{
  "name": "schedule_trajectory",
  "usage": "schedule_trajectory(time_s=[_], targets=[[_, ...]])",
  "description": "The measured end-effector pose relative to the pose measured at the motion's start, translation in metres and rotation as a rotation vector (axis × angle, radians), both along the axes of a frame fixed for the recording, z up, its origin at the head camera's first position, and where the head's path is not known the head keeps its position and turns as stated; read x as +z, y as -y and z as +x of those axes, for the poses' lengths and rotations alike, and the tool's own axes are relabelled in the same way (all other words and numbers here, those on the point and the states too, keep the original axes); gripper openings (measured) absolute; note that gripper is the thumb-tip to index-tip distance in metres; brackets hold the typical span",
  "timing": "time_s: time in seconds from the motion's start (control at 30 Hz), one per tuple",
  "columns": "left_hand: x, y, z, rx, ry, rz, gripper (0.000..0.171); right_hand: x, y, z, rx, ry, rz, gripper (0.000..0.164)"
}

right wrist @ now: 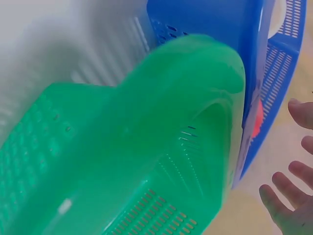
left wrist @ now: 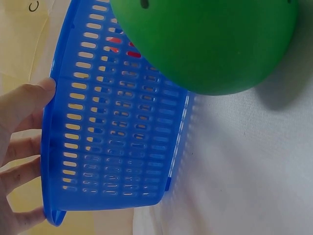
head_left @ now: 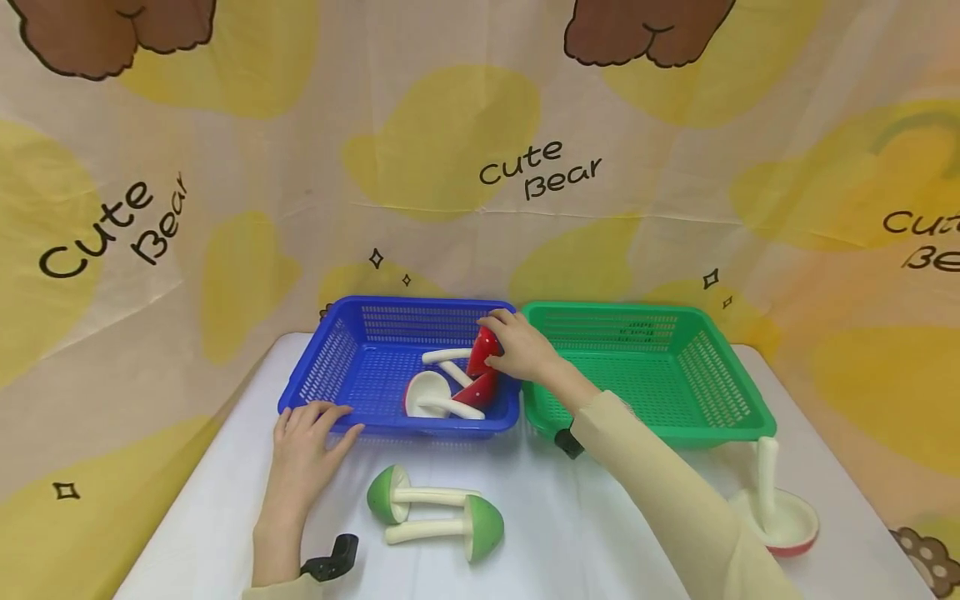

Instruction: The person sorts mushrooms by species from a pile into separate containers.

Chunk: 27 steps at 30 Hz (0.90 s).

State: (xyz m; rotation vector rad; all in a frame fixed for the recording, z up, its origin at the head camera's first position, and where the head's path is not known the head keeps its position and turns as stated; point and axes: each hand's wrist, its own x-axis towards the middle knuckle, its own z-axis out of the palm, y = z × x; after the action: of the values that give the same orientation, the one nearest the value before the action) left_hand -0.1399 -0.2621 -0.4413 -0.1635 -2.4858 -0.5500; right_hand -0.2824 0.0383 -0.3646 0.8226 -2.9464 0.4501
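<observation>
The blue basket point(head_left: 397, 423) holds several toy mushrooms with red, white-dotted caps and white stems. My right hand point(head_left: 521, 346) reaches over its right end, thumb and fingers around a red mushroom cap point(head_left: 480, 354). In the right wrist view, the fingers of that hand point(right wrist: 293, 196) are spread and nothing shows in the palm. Beside it lie another red mushroom point(head_left: 480, 390) and one with its white underside up point(head_left: 427, 390). My left hand point(head_left: 306, 450) holds the basket's front left rim, thumb outside and fingers over the edge, also seen in the left wrist view.
A green basket point(head_left: 652, 433) stands right of the blue one, sides nearly touching. Two green-capped mushrooms point(head_left: 486, 529) lie on the white table point(head_left: 570, 533) in front. One red-rimmed mushroom point(head_left: 795, 521) rests at the right, stem up. A printed cloth point(head_left: 450, 150) hangs behind.
</observation>
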Motion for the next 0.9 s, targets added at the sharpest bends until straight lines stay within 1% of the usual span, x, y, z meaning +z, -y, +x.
schedule_trajectory(time_s=[0.1,0.3,0.5,0.67,0.9], targets=[[0.0,0.0,0.0,0.002,0.004,-0.002,0.031,0.002,-0.005,0.006,-0.003,0.003,-0.014,0.062],[0.002,-0.001,0.0,0.002,0.005,-0.003,0.03,0.005,-0.017,0.024,-0.012,0.001,-0.065,0.062],[0.001,0.0,-0.001,-0.003,0.001,-0.006,0.03,0.001,-0.033,0.044,-0.04,0.003,-0.169,0.06],[0.003,0.0,0.0,-0.001,0.0,-0.007,0.03,-0.006,-0.048,0.062,-0.047,-0.025,-0.25,0.059],[0.003,0.0,0.001,-0.004,0.006,-0.01,0.029,-0.016,-0.072,0.085,-0.062,-0.113,-0.329,0.057]])
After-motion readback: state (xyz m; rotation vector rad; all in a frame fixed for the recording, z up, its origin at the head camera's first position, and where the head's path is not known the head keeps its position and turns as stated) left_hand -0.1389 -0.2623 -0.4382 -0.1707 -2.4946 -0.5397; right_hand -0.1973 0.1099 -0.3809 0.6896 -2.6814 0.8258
